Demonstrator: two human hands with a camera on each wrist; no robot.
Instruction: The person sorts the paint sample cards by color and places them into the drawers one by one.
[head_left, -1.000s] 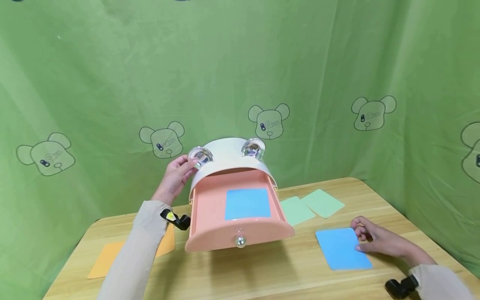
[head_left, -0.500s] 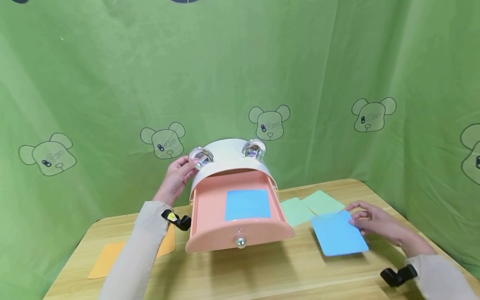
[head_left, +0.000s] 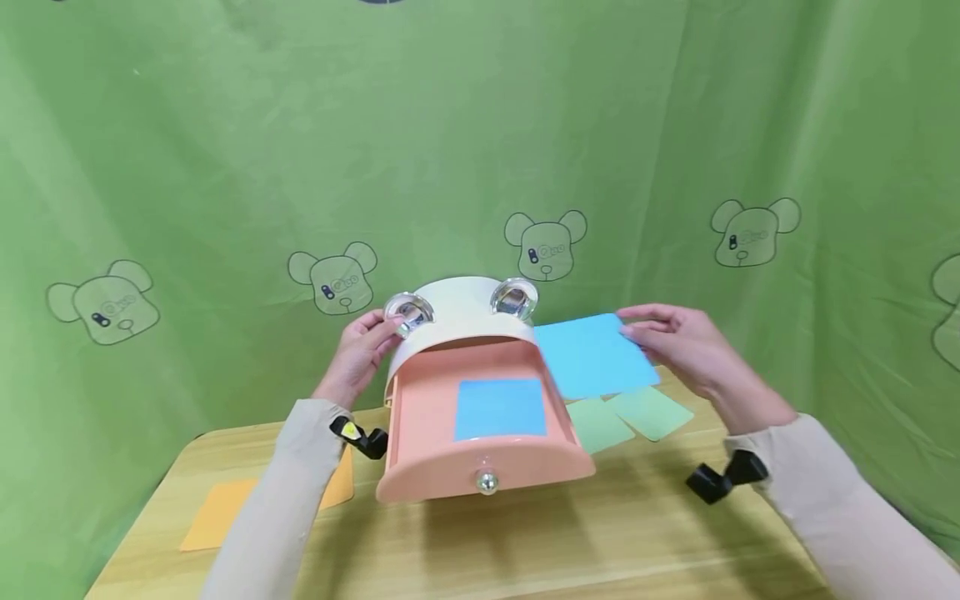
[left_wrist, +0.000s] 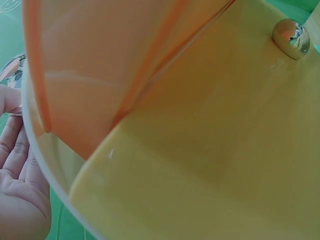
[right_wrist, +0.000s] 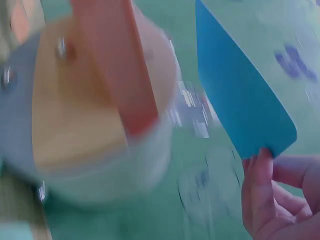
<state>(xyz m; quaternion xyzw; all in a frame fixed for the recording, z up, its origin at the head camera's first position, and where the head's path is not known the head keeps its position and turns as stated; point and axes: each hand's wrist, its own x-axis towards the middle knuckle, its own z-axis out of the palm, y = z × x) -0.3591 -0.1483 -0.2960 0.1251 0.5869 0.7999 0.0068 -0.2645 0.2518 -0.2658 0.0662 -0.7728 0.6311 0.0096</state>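
Note:
My right hand (head_left: 681, 343) pinches a blue card (head_left: 596, 357) by its corner, raised above the table beside the box. In the right wrist view the card (right_wrist: 240, 90) stands edge-up between thumb and fingers. A white rounded box (head_left: 459, 310) with silver eye-like domes has its pink drawer (head_left: 423, 400) pulled out toward me. Inside that drawer lies another blue card (head_left: 501, 408); a silver knob (head_left: 487, 482) sits on its front. With thumb and fingers my left hand (head_left: 358, 354) grips the box's left dome (head_left: 409, 312). The left wrist view shows this hand (left_wrist: 22, 185) behind the box's rim.
Two pale green cards (head_left: 649, 412) lie on the wooden table (head_left: 525, 550) right of the drawer. Orange cards (head_left: 217, 515) rest at the left, partly behind the left sleeve. A green curtain (head_left: 420, 150) with bear prints hangs behind the table.
The right hand has lifted the blue card off the table and carried it up and left, close to the box. The left hand keeps its grip on the dome.

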